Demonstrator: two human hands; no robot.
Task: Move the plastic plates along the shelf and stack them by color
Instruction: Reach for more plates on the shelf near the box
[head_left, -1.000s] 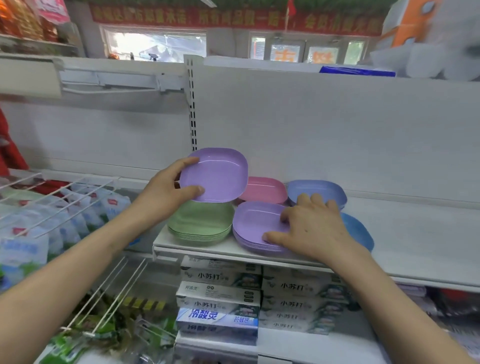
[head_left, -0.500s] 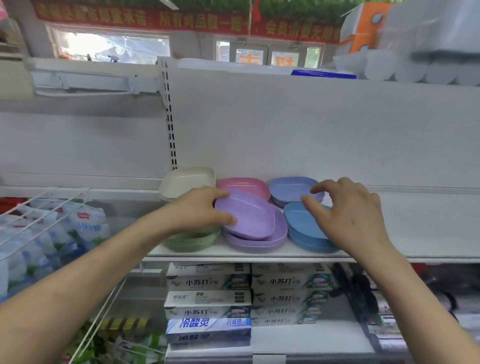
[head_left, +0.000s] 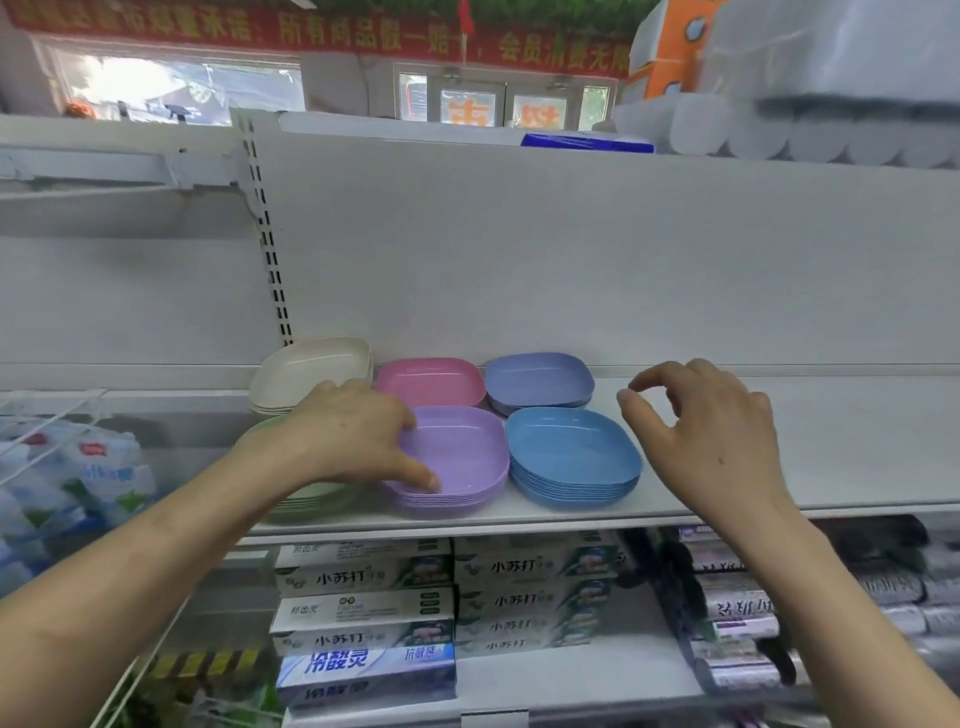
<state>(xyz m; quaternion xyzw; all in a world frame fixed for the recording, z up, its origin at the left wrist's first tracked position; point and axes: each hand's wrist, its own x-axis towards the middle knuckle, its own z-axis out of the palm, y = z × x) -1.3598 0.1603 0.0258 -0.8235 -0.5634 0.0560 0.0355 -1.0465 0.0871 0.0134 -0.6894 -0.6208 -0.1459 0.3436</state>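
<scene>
My left hand (head_left: 353, 436) is on the top purple plate (head_left: 462, 452): the thumb lies stretched along its near rim and the fingers curl over its far left rim, so I have it gripped by that left edge. The plate sits nested and level on the purple stack (head_left: 447, 503), at the front of the white shelf (head_left: 841, 457). My right hand (head_left: 711, 441) hovers over the bare shelf just right of the blue stack (head_left: 571, 457), touching nothing; its fingers are loosely curled, with a gap between thumb and forefinger, and it holds nothing. The blue stack stands just beside the purple one in the front row. Behind them are the pink stack (head_left: 428, 382) and, to its right, the periwinkle stack (head_left: 540, 378), both against the back panel. The cream stack (head_left: 306, 371) sits at the back left, tilted up toward me. The green stack (head_left: 311, 501) is at the front left, mostly hidden under my left wrist, so I cannot tell how tidy it is. On the shelf below, boxes of toothpaste (head_left: 363, 577) lie piled flat with their long sides facing me.
</scene>
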